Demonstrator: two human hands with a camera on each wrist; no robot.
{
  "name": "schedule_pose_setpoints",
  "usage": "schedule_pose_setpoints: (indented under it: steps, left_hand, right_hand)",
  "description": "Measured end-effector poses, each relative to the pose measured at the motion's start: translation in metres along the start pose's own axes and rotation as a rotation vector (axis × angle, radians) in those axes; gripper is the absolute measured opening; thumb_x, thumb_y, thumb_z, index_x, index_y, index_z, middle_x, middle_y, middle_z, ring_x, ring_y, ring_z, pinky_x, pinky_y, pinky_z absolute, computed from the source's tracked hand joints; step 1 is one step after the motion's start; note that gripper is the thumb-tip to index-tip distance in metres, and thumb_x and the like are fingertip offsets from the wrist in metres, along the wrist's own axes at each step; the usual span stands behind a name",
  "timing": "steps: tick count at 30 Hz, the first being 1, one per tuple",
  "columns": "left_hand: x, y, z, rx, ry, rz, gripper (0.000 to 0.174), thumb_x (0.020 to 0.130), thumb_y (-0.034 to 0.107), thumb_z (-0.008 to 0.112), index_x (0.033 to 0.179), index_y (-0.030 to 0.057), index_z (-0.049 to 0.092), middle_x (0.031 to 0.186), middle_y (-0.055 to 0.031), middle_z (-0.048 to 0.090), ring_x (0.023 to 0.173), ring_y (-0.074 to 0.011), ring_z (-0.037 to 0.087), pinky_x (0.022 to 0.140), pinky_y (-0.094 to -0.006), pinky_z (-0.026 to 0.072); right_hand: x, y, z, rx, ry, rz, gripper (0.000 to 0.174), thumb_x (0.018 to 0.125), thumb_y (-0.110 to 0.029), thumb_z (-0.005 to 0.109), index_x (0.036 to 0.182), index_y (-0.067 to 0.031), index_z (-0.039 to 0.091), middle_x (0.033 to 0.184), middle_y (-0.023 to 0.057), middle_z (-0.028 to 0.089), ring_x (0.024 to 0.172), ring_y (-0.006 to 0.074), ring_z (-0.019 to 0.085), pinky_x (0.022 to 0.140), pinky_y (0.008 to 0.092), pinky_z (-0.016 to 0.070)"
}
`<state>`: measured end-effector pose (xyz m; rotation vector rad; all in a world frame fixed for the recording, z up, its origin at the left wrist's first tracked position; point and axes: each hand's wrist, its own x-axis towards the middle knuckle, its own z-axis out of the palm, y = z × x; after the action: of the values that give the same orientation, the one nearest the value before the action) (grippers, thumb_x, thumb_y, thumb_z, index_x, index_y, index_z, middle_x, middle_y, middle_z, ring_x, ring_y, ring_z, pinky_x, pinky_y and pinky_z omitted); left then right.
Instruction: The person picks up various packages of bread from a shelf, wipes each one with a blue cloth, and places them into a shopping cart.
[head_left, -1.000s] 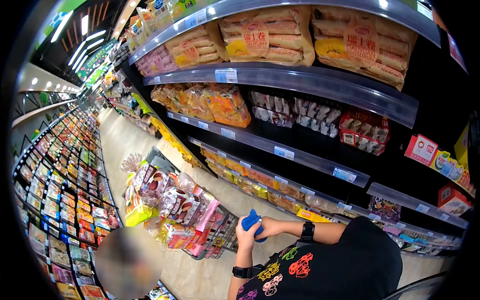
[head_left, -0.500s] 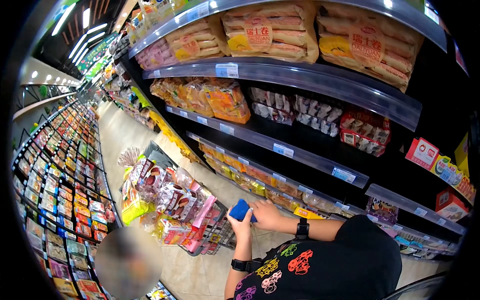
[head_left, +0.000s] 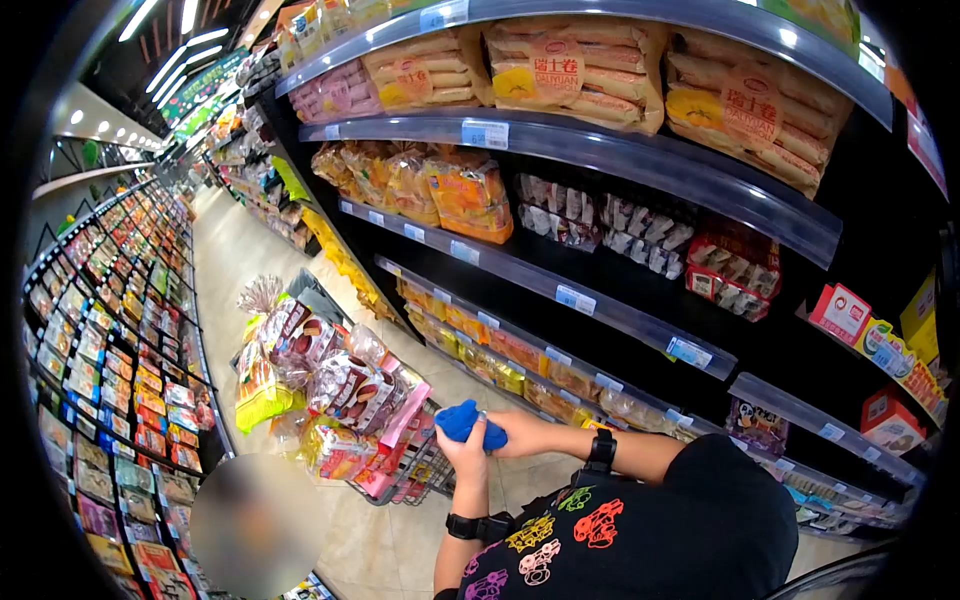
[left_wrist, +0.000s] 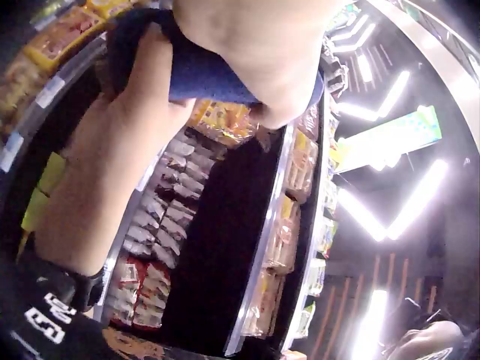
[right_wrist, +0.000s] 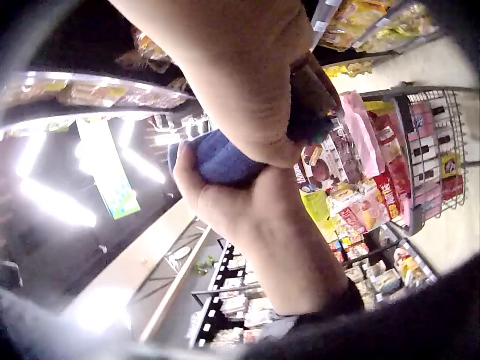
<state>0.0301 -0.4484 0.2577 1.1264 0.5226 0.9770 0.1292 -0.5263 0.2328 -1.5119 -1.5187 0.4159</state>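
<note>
Both hands are together in front of the body around a crumpled blue cloth (head_left: 462, 422). My left hand (head_left: 466, 456) grips it with the thumb over its face; the thumb also shows against the cloth (right_wrist: 225, 159) in the right wrist view. From the other side, my right hand (head_left: 525, 436) holds the cloth, its fingertips hidden in the head view. In the left wrist view the right hand (left_wrist: 142, 94) presses a finger along the cloth (left_wrist: 208, 73). A dark item (right_wrist: 311, 101) shows by the right hand in the right wrist view; I cannot tell what it is.
A shopping cart (head_left: 422, 472) filled with bagged snacks (head_left: 355, 390) stands just beyond the hands. Shelves of packaged cakes (head_left: 575, 70) rise along the right. Bins of packets (head_left: 130, 380) line the aisle's left side, where a blurred round patch (head_left: 256, 527) covers the lower edge.
Both hands have shifted left in the head view, and the cloth has been turned and bunched differently between them. The upper shelves sit slightly further right in view.
</note>
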Motion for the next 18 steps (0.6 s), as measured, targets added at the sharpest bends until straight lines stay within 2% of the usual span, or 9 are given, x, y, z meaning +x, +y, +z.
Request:
schedule_pose_setpoints:
  steps: [3,4,5,7,9,10,11,13,18]
  left_hand:
    - [0.012,0.015,-0.011,0.151,-0.38,0.219,0.035,0.065,-0.003,0.066,0.093,0.0024,0.047,0.096,-0.0106,0.056,0.085,-0.018,0.054,0.08,-0.0293,0.0428]
    - [0.014,0.026,-0.006,0.093,-0.462,0.247,0.031,0.062,0.001,0.066,0.087,0.0032,0.048,0.095,-0.0133,0.057,0.088,-0.0208,0.055,0.081,-0.0321,0.0432]
    - [0.011,0.035,-0.006,-0.017,-0.552,0.085,0.031,0.063,0.002,0.065,0.087,0.0036,0.046,0.093,-0.0138,0.057,0.088,-0.0217,0.056,0.079,-0.0331,0.0443]
    - [0.006,0.049,-0.005,-0.237,-0.722,-0.244,0.03,0.064,0.005,0.063,0.088,0.0046,0.044,0.09,-0.0147,0.057,0.086,-0.0234,0.057,0.076,-0.0351,0.0464]
    - [0.002,0.047,-0.003,-0.519,-0.951,-0.397,0.033,0.07,0.011,0.065,0.09,0.0074,0.038,0.072,-0.0135,0.056,0.075,-0.0263,0.059,0.077,-0.0381,0.0446]
    - [0.002,0.046,0.0,-0.616,-0.996,-0.426,0.033,0.071,0.014,0.065,0.089,0.0083,0.038,0.068,-0.0108,0.053,0.069,-0.0242,0.057,0.073,-0.0368,0.0437]
    - [0.002,0.045,0.003,-0.714,-1.038,-0.457,0.033,0.073,0.016,0.066,0.089,0.0093,0.037,0.064,-0.0081,0.05,0.063,-0.022,0.055,0.07,-0.0355,0.0427]
    - [0.002,0.039,0.002,-0.789,-0.989,-0.492,0.035,0.074,0.02,0.066,0.091,0.0095,0.037,0.061,-0.0046,0.046,0.058,-0.0182,0.05,0.067,-0.0338,0.0409]
    - [0.003,0.022,-0.002,-0.816,-0.938,-0.584,0.043,0.077,0.031,0.067,0.1,0.0089,0.038,0.057,0.0004,0.043,0.052,-0.0131,0.045,0.065,-0.0321,0.0391]
  right_hand:
    - [0.007,-0.01,-0.014,0.383,-0.272,0.127,0.029,0.063,-0.009,0.064,0.089,-0.0037,0.054,0.078,0.0075,0.06,0.07,0.0182,0.057,0.065,0.0308,0.0454]
    - [0.007,-0.009,-0.016,0.499,-0.385,0.179,0.026,0.063,-0.008,0.063,0.087,-0.0032,0.054,0.079,0.0059,0.06,0.07,0.0162,0.056,0.065,0.0301,0.0451]
    - [0.007,-0.007,-0.018,0.614,-0.497,0.231,0.023,0.064,-0.007,0.063,0.085,-0.0027,0.054,0.08,0.0043,0.061,0.071,0.0142,0.055,0.065,0.0293,0.0449]
    - [-0.002,-0.002,-0.016,0.926,-0.69,0.374,0.028,0.065,-0.003,0.065,0.091,-0.0002,0.056,0.088,0.0058,0.062,0.079,0.0144,0.058,0.07,0.0287,0.0464]
    - [-0.007,-0.01,-0.023,1.186,-0.875,0.451,0.033,0.066,-0.001,0.066,0.097,0.0015,0.056,0.09,0.0087,0.062,0.082,0.0153,0.059,0.072,0.0282,0.0472]
    - [-0.013,0.019,-0.009,1.281,-0.99,0.425,0.041,0.069,-0.004,0.068,0.107,0.0033,0.054,0.093,0.012,0.062,0.087,0.0176,0.06,0.074,0.0294,0.0482]
    - [-0.015,0.022,-0.005,1.374,-1.059,0.445,0.041,0.069,-0.003,0.068,0.107,0.0033,0.054,0.093,0.0119,0.062,0.087,0.0177,0.06,0.075,0.0295,0.048]
    - [-0.018,0.024,-0.003,1.461,-1.137,0.481,0.041,0.069,-0.003,0.069,0.106,0.0032,0.054,0.094,0.0118,0.062,0.088,0.018,0.059,0.075,0.0295,0.0477]
    - [-0.022,0.021,-0.004,1.534,-1.188,0.519,0.041,0.068,-0.003,0.07,0.105,0.0032,0.055,0.095,0.0114,0.061,0.09,0.0187,0.058,0.077,0.0296,0.0468]
